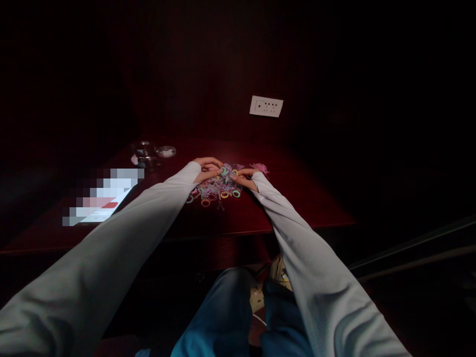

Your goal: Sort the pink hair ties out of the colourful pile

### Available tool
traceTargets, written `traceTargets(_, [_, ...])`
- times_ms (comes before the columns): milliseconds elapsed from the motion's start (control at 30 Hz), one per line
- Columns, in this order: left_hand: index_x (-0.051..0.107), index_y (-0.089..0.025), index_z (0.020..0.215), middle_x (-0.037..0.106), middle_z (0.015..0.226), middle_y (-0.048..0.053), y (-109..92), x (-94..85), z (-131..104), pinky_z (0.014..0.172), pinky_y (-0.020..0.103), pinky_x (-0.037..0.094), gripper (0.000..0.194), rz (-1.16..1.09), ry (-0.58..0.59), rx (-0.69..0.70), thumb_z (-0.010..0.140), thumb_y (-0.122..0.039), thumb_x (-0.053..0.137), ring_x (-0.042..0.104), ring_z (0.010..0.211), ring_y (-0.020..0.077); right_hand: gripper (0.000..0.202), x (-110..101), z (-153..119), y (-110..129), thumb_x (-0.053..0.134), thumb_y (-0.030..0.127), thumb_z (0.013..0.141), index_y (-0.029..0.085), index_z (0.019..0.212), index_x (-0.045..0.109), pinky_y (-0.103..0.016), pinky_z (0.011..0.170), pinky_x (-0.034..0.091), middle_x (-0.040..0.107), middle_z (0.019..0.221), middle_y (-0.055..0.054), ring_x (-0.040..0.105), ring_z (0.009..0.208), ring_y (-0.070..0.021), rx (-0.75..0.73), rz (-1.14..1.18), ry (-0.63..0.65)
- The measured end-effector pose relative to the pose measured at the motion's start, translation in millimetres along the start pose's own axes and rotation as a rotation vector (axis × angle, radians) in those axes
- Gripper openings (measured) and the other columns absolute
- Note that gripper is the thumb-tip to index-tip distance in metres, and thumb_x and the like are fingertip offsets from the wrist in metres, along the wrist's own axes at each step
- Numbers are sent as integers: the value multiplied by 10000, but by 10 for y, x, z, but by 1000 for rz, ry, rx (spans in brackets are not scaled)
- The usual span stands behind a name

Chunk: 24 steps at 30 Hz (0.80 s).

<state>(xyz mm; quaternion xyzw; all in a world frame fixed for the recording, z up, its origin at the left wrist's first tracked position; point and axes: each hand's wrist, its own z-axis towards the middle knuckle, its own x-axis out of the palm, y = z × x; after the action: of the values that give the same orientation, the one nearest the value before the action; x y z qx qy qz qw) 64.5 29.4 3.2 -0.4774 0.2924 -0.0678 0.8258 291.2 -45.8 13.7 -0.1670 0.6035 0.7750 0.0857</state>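
Observation:
A loose pile of small hair ties (217,189), mostly pale purple and pink, lies on the dark red table. Over its far side, my left hand (208,166) curls from the left, thumb and fingers closed on several hair ties, a green one (223,171) among them. Facing it, my right hand (247,177) has its fingers closed at the right side of the same bunch, beside a yellow tie (235,173). An orange ring (206,203), a yellow ring (224,195) and a green ring (236,194) rest at the pile's near edge. Just beyond my right hand sits a pink cluster (261,167).
A clear jar (143,148) and a round clear lid (166,151) stand at the back left. Left of my forearm lies a lit screen (107,198), partly pixelated. A white socket (266,106) is on the wall. The table's front edge (226,233) crosses above my knees.

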Motion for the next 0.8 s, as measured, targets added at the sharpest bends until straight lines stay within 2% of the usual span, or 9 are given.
traceTargets(233, [732, -159, 1125, 818, 951, 88, -99, -8, -95, 768, 302, 595, 402, 30, 65, -13, 852, -453, 709, 768, 844, 209, 640, 15, 21, -49, 839, 739, 544, 155, 790, 748, -265, 576, 264, 518, 623, 36, 406, 607, -99, 40, -59, 65])
traceTargets(433, [755, -165, 1081, 814, 997, 94, -71, -10, -78, 857, 333, 589, 388, 64, 11, 15, 859, -476, 687, 759, 952, 230, 582, -15, 15, -49, 849, 690, 574, 171, 815, 745, -261, 586, 280, 554, 672, 32, 424, 619, -97, 41, -113, 92])
traceTargets(533, [768, -168, 1024, 808, 981, 93, -69, -3, -65, 805, 319, 586, 394, 76, -35, 15, 831, -504, 694, 747, 916, 225, 572, -24, 19, -64, 854, 679, 575, 179, 838, 763, -257, 583, 287, 585, 698, 23, 432, 628, -98, 19, -104, 76])
traceTargets(633, [769, -178, 1025, 804, 935, 77, -65, 7, -64, 715, 282, 564, 402, 89, -32, 1, 829, -519, 686, 737, 854, 207, 562, -26, 43, -110, 867, 662, 566, 184, 848, 775, -255, 585, 309, 606, 716, 16, 433, 631, -97, -2, -81, 43])
traceTargets(800, [765, -181, 972, 772, 762, 52, 12, 20, -28, 560, 246, 488, 400, 67, -92, -20, 782, -524, 686, 704, 692, 188, 546, -58, 84, -188, 813, 687, 623, 196, 860, 773, -275, 625, 386, 643, 738, -7, 497, 667, -124, -35, -40, -40])
